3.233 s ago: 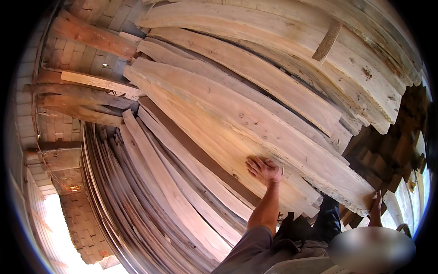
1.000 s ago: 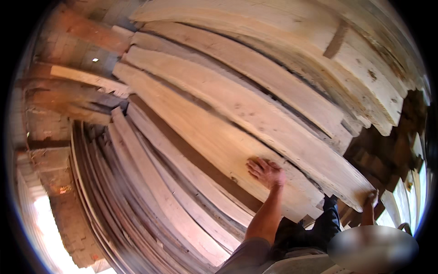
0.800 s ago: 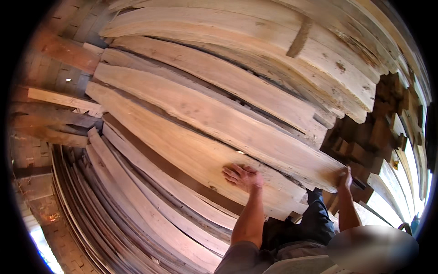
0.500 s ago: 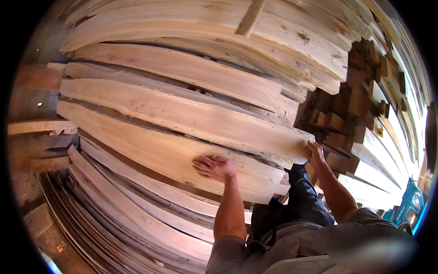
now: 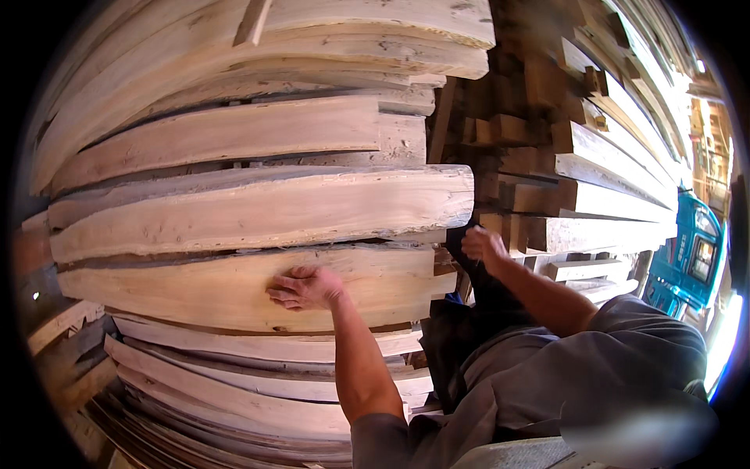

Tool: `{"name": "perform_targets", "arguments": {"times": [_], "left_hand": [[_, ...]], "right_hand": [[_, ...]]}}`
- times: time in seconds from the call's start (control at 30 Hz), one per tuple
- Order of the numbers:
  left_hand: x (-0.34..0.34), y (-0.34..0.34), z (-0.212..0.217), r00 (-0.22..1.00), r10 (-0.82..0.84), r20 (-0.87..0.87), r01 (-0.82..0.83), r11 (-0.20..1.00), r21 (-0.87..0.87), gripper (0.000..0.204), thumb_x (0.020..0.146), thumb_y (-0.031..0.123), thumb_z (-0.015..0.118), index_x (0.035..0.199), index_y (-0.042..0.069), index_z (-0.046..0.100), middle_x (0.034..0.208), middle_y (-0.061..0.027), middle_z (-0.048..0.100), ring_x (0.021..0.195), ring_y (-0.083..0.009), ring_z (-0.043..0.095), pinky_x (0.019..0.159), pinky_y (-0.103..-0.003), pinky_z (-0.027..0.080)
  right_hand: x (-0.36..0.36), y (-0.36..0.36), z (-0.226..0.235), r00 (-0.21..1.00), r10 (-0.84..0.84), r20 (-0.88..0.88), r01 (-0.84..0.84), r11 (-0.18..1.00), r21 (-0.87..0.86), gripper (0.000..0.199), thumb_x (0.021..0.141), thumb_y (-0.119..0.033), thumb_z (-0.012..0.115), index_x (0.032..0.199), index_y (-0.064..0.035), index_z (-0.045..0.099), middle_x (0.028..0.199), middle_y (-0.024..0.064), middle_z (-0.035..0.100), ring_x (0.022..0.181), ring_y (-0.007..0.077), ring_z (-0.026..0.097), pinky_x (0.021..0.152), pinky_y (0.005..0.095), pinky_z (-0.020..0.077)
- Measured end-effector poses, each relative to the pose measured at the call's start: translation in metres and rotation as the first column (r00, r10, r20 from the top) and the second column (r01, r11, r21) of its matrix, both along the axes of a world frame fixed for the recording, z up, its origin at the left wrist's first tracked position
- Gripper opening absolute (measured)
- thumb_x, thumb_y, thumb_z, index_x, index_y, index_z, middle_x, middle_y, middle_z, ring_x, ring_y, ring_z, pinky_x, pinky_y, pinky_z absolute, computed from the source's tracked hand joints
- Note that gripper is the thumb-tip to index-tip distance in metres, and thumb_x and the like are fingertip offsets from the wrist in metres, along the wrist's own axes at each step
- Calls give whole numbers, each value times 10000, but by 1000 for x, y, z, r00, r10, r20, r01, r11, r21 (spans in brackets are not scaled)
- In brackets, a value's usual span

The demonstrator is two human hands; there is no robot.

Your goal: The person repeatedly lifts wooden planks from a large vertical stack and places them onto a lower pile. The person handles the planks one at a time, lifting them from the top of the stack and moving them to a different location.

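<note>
My left hand [image 5: 305, 288] rests palm down on a wide pale plank [image 5: 180, 289], its fingers apart and a little bent. My right hand [image 5: 486, 247] hovers just off the right end of the neighbouring live-edge plank [image 5: 273, 205]. Its fingers are loosely curled with nothing visible in them, and a small gap separates them from the wood. Both planks lie side by side, running left to right, with a dark crack between them. Bark-like rough edges show along the live-edge plank.
Farther off, more planks [image 5: 234, 131] lie in layers, with a short wood strip [image 5: 253, 22] across the top. Thin boards [image 5: 258, 406] are stacked nearer on the left. Thick squared beams [image 5: 601, 234] stick out at the right, beside a turquoise vehicle [image 5: 691, 250].
My right hand has come off the live-edge plank's end. The view has turned to the right, so the planks look more level. My left hand stays on the wide plank.
</note>
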State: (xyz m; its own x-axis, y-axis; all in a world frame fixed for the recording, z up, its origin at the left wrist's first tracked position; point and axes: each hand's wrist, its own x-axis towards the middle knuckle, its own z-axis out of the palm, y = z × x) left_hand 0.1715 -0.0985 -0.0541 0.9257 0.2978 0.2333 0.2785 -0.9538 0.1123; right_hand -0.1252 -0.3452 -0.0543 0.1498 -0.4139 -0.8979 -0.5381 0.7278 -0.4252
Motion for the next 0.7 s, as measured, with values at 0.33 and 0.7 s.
{"name": "perform_targets", "arguments": {"times": [0.33,0.7], "left_hand": [[-4,18,-5,991,-65,115,44,984,171,500,951,295,418,1319,-31,511,1348,-268,474,1255,-394,449,975,-561,386],[1,17,3,995,-47,92,50,998,-34,548,891,218,525,1397,37,418,1472,-332,335,1362,-523,313,1065,-648,288]], "right_hand": [[117,-148,15,985,105,134,-29,877,-479,343,874,-201,618,1168,-25,635,1005,114,703,877,203,681,734,316,538],[306,-158,-109,936,330,122,-314,940,-132,645,790,-572,658,1208,-90,559,1121,124,604,959,268,591,817,442,452]]}}
